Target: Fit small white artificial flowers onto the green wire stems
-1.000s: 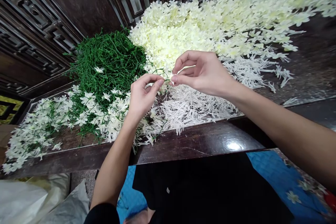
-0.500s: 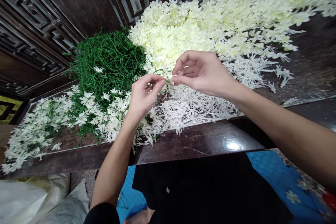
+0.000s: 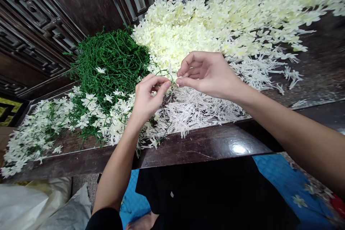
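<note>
My left hand (image 3: 147, 99) is pinched shut on a thin green stem (image 3: 161, 73) with small white flowers on it. Just to its right, my right hand (image 3: 207, 73) is also pinched, thumb and forefinger pressed on a tiny white piece at the stem's tip. Both hands hover over a layer of white plastic stamens (image 3: 194, 109) on the dark wooden table (image 3: 205, 143). A big heap of cream flower petals (image 3: 215, 25) lies behind them. Left of that sits a tangle of bare green stems (image 3: 113, 57).
Finished green sprays with white flowers (image 3: 48, 129) spread along the table's left front. Carved dark wood panels (image 3: 40, 18) stand behind the table. White sacks (image 3: 40, 205) lie on the floor at lower left, and a blue flowered cloth (image 3: 291, 187) at lower right.
The hands have stayed almost in place. My left fingers have shifted slightly along the stem, closer to my right fingertips.
</note>
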### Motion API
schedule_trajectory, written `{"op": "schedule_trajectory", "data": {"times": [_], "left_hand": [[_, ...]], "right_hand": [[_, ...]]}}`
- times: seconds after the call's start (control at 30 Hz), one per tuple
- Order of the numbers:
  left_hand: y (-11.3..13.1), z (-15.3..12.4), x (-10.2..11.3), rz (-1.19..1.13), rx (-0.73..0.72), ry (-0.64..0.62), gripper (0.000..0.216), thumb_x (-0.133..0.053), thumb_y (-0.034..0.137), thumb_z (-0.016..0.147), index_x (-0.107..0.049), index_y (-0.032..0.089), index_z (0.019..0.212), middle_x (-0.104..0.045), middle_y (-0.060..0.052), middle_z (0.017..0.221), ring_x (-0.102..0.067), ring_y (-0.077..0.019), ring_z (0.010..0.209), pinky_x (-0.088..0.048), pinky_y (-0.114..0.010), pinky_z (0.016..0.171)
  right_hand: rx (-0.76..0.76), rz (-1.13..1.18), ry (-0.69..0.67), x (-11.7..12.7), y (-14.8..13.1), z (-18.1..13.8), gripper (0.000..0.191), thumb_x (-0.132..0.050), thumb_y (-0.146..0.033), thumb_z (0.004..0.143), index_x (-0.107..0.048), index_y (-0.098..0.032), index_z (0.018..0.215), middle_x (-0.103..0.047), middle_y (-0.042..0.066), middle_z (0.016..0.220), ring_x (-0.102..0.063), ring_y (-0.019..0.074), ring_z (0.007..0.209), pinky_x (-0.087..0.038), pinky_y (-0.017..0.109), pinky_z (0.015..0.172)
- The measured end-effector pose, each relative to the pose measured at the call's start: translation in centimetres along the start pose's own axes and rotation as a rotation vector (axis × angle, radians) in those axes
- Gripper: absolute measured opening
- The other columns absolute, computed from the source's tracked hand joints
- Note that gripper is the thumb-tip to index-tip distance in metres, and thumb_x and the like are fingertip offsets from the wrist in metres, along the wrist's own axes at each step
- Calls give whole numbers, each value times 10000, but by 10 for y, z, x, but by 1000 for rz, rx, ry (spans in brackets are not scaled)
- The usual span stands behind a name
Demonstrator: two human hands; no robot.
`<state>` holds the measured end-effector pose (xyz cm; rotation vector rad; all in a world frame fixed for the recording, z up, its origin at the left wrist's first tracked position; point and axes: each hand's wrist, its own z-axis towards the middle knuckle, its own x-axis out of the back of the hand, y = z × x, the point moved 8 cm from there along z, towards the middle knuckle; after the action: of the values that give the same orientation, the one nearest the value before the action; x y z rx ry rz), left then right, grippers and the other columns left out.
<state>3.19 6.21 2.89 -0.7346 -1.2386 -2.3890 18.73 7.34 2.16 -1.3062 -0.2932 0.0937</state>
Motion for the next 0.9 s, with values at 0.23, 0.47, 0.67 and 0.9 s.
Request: {"op": "schedule_trajectory", "data": {"times": [0.23,0.47,0.67,0.9], "left_hand": [[13,-3,-2,157,-190,7,101,-639,183,929,-694,160,847,-697,-20,801,-592,-124,699,-465,-244,623],[21,-6,-2,235,-311,58,81,-657,115,911,-686,166,854,-739,-13,806,-606,-132,711,-471,-265,685],[27,-9,-2,310,-418,90,92,-643,144,928,-667,163,841,-699,-19,754,-571,-142,695,-470,-275,679],[28,-11,-2,345,-442,107,101,-621,119,929,-644,165,843,-678,-17,745,-555,-143,691,-452,-275,645]], "right_hand": [[59,-25,-9,-1,-2,-1,282,-865,-297,681,-618,-222,792,-675,42,837,-667,242,797,-584,472,827],[146,-13,12,-1,-6,-3,263,-832,-240,689,-575,-231,743,-670,26,805,-682,245,814,-587,482,846],[223,9,12,-3,-7,-4,292,-781,-169,698,-499,-246,689,-650,6,767,-694,238,831,-600,452,834],[264,14,34,-1,-7,-5,342,-775,-128,688,-456,-250,665,-620,-2,740,-703,242,844,-603,450,831]]}}
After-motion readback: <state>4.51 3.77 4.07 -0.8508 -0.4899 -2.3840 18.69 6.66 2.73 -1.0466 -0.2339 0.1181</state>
